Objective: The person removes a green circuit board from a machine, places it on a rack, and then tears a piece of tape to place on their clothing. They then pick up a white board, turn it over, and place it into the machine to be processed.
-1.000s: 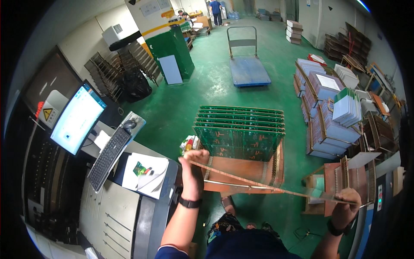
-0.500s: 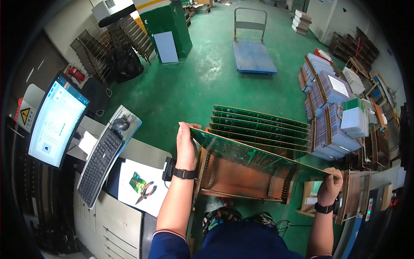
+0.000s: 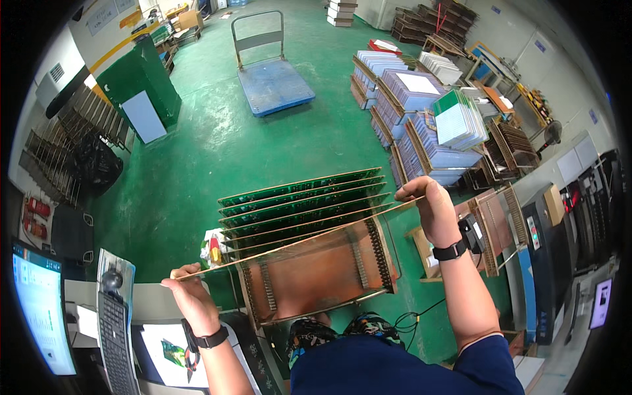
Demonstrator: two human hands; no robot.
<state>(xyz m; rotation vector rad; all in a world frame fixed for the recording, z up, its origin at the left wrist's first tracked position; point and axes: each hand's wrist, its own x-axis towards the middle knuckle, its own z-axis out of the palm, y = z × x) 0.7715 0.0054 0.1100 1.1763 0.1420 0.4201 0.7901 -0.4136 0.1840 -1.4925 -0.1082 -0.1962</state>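
Currently, the left hand (image 3: 195, 303) at 8 o'clock and the right hand (image 3: 434, 214) at 2 o'clock are part-closed on opposite ends of a thin board (image 3: 296, 242), aslant across the rack (image 3: 316, 276). Caution: one end leading could bind against the slotted strips (image 3: 378, 253); drift toward 12 o'clock could scrape the standing boards (image 3: 299, 191).

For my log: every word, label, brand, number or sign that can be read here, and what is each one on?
None is clear enough to quote.
Left monitor: screen text too small and blurred.
Keyboard: key markings too small.
Papers on the pillar: writing too blurred.
Right-hand screen: contents too small.
Dark machine at right: pale sideways marking, too blurred.
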